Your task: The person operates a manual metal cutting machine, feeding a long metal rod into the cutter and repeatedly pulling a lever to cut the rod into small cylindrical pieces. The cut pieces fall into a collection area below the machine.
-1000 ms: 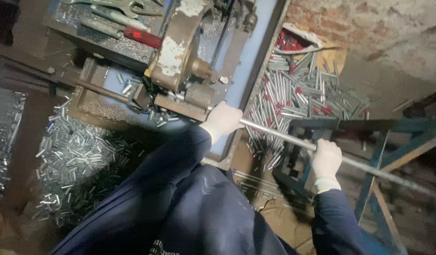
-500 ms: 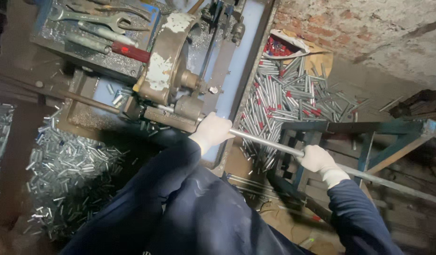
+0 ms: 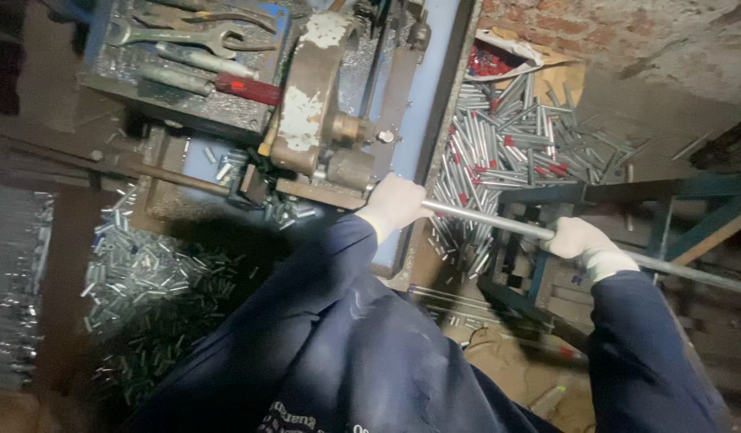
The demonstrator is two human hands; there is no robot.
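Note:
A long thin metal rod (image 3: 483, 219) runs from the worn machine (image 3: 318, 120) toward the lower right. My left hand (image 3: 394, 204), in a white glove, grips the rod right at the machine's mouth. My right hand (image 3: 577, 239), also gloved, holds the same rod farther along, above a blue metal stand (image 3: 627, 196). Both arms wear dark blue sleeves.
A heap of short cut metal pieces (image 3: 146, 281) lies at lower left. Longer tubes, some red-tipped (image 3: 515, 136), are piled by the brick wall (image 3: 627, 32). Wrenches (image 3: 186, 36) and a red-handled tool (image 3: 246, 87) rest on the machine's top. A long bar (image 3: 105, 164) juts out left.
The view has shifted, and the machine now sits nearer the middle. My right hand has slid a little along the rod; both hands keep their grip.

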